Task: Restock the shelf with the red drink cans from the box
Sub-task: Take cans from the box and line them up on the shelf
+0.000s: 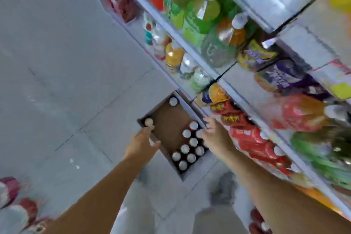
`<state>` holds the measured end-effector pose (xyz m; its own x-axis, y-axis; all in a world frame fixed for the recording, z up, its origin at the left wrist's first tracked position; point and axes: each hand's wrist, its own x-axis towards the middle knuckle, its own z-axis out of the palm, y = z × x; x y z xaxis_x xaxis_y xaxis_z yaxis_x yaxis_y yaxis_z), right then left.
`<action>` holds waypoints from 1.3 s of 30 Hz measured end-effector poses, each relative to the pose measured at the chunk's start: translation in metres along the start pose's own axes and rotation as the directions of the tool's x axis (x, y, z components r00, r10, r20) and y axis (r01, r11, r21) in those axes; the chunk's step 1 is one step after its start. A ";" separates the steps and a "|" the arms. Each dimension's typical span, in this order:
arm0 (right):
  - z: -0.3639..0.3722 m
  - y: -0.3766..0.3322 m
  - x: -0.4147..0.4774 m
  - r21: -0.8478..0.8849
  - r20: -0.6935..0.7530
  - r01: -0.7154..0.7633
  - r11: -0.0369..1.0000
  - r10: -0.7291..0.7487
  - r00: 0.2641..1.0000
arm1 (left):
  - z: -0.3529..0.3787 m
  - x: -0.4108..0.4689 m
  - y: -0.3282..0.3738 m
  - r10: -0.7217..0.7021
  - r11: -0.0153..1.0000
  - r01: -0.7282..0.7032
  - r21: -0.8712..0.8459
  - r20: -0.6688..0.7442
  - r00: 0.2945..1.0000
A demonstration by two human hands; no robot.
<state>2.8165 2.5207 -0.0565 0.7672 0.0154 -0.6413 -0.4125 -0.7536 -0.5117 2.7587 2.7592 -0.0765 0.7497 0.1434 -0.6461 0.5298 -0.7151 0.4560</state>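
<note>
- The cardboard box [167, 119] sits open on the grey tiled floor [57, 62], right against the foot of the shelf [190, 52].
- Most of the red drink cans [190, 148] stand upright, bunched in the box's near right end. A lone can [173, 101] stands in the far corner and a corner can [149, 122] in the left one.
- The left hand [144, 142] reaches down over the box's left rim, fingers straight, thumb out, gripping nothing. Its tips are at the corner can, perhaps touching; it is too blurred to be sure.
- The right hand [214, 133] hangs over the right rim beside the bunch, fingers spread loose and empty.
- Shelved red cans [252, 140] fill the low shelf just right of that hand.
</note>
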 end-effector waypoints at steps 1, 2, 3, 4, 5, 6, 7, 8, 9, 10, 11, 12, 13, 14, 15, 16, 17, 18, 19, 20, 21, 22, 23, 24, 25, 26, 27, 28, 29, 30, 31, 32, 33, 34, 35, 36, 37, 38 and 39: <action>0.022 0.013 0.027 -0.011 0.023 -0.032 0.999 0.032 0.999 | 0.016 0.021 -0.013 -0.007 1.000 0.006 0.005 0.020 1.000; 0.044 0.023 0.051 -0.011 0.035 -0.042 0.999 0.042 0.999 | 0.031 0.041 -0.027 -0.017 1.000 0.017 0.006 0.041 0.999; 0.065 0.032 0.074 -0.008 0.041 -0.046 0.999 0.046 0.998 | 0.047 0.063 -0.040 -0.019 1.000 0.019 0.002 0.054 0.998; 0.084 0.041 0.096 0.005 0.041 -0.048 0.999 0.048 0.998 | 0.061 0.084 -0.052 -0.022 1.000 0.022 0.004 0.065 0.998; 0.101 0.049 0.117 0.011 0.045 -0.064 0.998 0.063 0.997 | 0.076 0.106 -0.065 -0.030 1.000 0.029 0.008 0.069 0.997; 0.119 0.060 0.140 0.005 0.051 -0.068 0.998 0.067 0.996 | 0.090 0.128 -0.078 -0.046 0.999 0.045 0.014 0.068 0.997; 0.136 0.070 0.163 0.001 0.057 -0.073 0.997 0.073 0.996 | 0.105 0.150 -0.092 -0.063 0.998 0.062 0.018 0.060 0.996; 0.151 0.081 0.186 0.002 0.061 -0.066 0.998 0.066 0.996 | 0.120 0.171 -0.104 -0.080 0.997 0.079 0.014 0.045 0.996; 0.167 0.090 0.208 0.002 0.062 -0.050 0.999 0.049 0.997 | 0.134 0.190 -0.116 -0.099 0.995 0.099 -0.006 0.020 0.995; 0.182 0.099 0.229 0.001 0.064 -0.032 0.999 0.032 0.997 | 0.149 0.207 -0.127 -0.125 0.991 0.125 -0.038 -0.004 0.992; 0.196 0.108 0.250 -0.001 0.067 -0.019 1.000 0.019 0.998 | 0.165 0.223 -0.135 -0.158 0.985 0.155 -0.078 -0.029 0.987; 0.210 0.115 0.270 0.002 0.069 -0.005 1.000 0.005 0.998 | 0.179 0.238 -0.141 -0.201 0.973 0.194 -0.127 -0.049 0.978; 0.222 0.120 0.288 0.002 0.072 0.009 1.000 -0.009 0.997 | 0.193 0.251 -0.146 -0.257 0.953 0.242 -0.183 -0.065 0.964; 0.233 0.123 0.305 -0.002 0.065 0.026 1.000 -0.026 0.998 | 0.206 0.262 -0.149 -0.313 0.927 0.283 -0.247 -0.088 0.946; 0.242 0.126 0.321 -0.005 0.046 0.043 0.999 -0.043 0.998 | 0.219 0.272 -0.151 -0.356 0.902 0.308 -0.303 -0.115 0.928; 0.250 0.127 0.335 -0.006 0.025 0.059 0.998 -0.059 0.998 | 0.230 0.280 -0.152 -0.386 0.887 0.322 -0.330 -0.149 0.910; 0.257 0.127 0.348 -0.001 0.007 0.071 0.997 -0.071 0.997 | 0.240 0.286 -0.154 -0.404 0.885 0.332 -0.328 -0.186 0.896; 0.263 0.127 0.359 0.003 -0.013 0.079 0.997 -0.079 0.997 | 0.249 0.291 -0.156 -0.409 0.892 0.335 -0.303 -0.226 0.884; 0.269 0.127 0.368 -0.002 -0.036 0.085 0.996 -0.085 0.996 | 0.256 0.296 -0.158 -0.404 0.903 0.333 -0.272 -0.269 0.875; 0.274 0.125 0.375 -0.019 -0.063 0.087 0.996 -0.089 0.994 | 0.262 0.300 -0.162 -0.394 0.912 0.329 -0.243 -0.303 0.868; 0.279 0.123 0.379 -0.051 -0.095 0.086 0.995 -0.091 0.991 | 0.265 0.306 -0.166 -0.385 0.919 0.329 -0.218 -0.320 0.865; 0.283 0.122 0.383 -0.091 -0.133 0.075 0.993 -0.087 0.987 | 0.268 0.313 -0.170 -0.378 0.924 0.331 -0.192 -0.320 0.869; 0.287 0.121 0.385 -0.129 -0.174 0.057 0.990 -0.079 0.982 | 0.269 0.320 -0.174 -0.364 0.930 0.326 -0.169 -0.313 0.877; 0.291 0.121 0.386 -0.155 -0.216 0.042 0.987 -0.076 0.974 | 0.271 0.325 -0.177 -0.351 0.935 0.314 -0.165 -0.306 0.885; 0.293 0.121 0.387 -0.167 -0.252 0.041 0.985 -0.083 0.964 | 0.271 0.330 -0.180 -0.341 0.936 0.293 -0.192 -0.301 0.891; 0.294 0.121 0.388 -0.171 -0.277 0.053 0.984 -0.099 0.956 | 0.270 0.332 -0.181 -0.339 0.931 0.272 -0.244 -0.296 0.893; 0.293 0.122 0.387 -0.171 -0.287 0.072 0.983 -0.120 0.950 | 0.267 0.331 -0.180 -0.341 0.919 0.253 -0.301 -0.288 0.895; 0.290 0.123 0.383 -0.165 -0.283 0.095 0.982 -0.139 0.949 | 0.263 0.326 -0.177 -0.344 0.907 0.243 -0.344 -0.271 0.899; 0.286 0.124 0.376 -0.147 -0.269 0.114 0.983 -0.151 0.951 | 0.259 0.319 -0.172 -0.339 0.899 0.233 -0.372 -0.250 0.907; 0.280 0.126 0.367 -0.110 -0.257 0.125 0.986 -0.149 0.955 | 0.252 0.310 -0.167 -0.322 0.895 0.217 -0.389 -0.229 0.919; 0.272 0.126 0.351 -0.061 -0.248 0.127 0.990 -0.138 0.959 | 0.244 0.297 -0.159 -0.296 0.895 0.193 -0.403 -0.211 0.932; 0.262 0.125 0.332 -0.014 -0.241 0.123 0.992 -0.123 0.963 | 0.234 0.282 -0.149 -0.271 0.893 0.171 -0.417 -0.195 0.943; 0.248 0.121 0.309 0.022 -0.241 0.122 0.992 -0.113 0.964 | 0.221 0.266 -0.139 -0.244 0.891 0.146 -0.431 -0.183 0.952; 0.232 0.115 0.282 0.049 -0.248 0.123 0.991 -0.108 0.963 | 0.207 0.248 -0.126 -0.218 0.890 0.120 -0.441 -0.180 0.959; 0.213 0.107 0.254 0.075 -0.256 0.122 0.990 -0.099 0.962 | 0.189 0.229 -0.112 -0.201 0.888 0.100 -0.449 -0.183 0.962; 0.192 0.098 0.225 0.114 -0.260 0.111 0.987 -0.078 0.963 | 0.170 0.209 -0.096 -0.188 0.885 0.085 -0.457 -0.185 0.965; 0.169 0.087 0.197 0.163 -0.260 0.102 0.981 -0.057 0.964 | 0.150 0.190 -0.081 -0.174 0.881 0.070 -0.468 -0.183 0.968; 0.146 0.076 0.169 0.205 -0.260 0.104 0.973 -0.049 0.964 | 0.130 0.171 -0.064 -0.156 0.875 0.053 -0.481 -0.177 0.972; 0.122 0.065 0.141 0.229 -0.261 0.118 0.966 -0.056 0.964 | 0.108 0.150 -0.046 -0.137 0.868 0.038 -0.494 -0.166 0.977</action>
<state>2.8376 2.5546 -0.2495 0.8906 -0.1149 -0.4400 -0.4206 -0.5760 -0.7010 2.8042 2.7395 -0.2609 0.7254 0.3514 -0.5918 0.6845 -0.2773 0.6742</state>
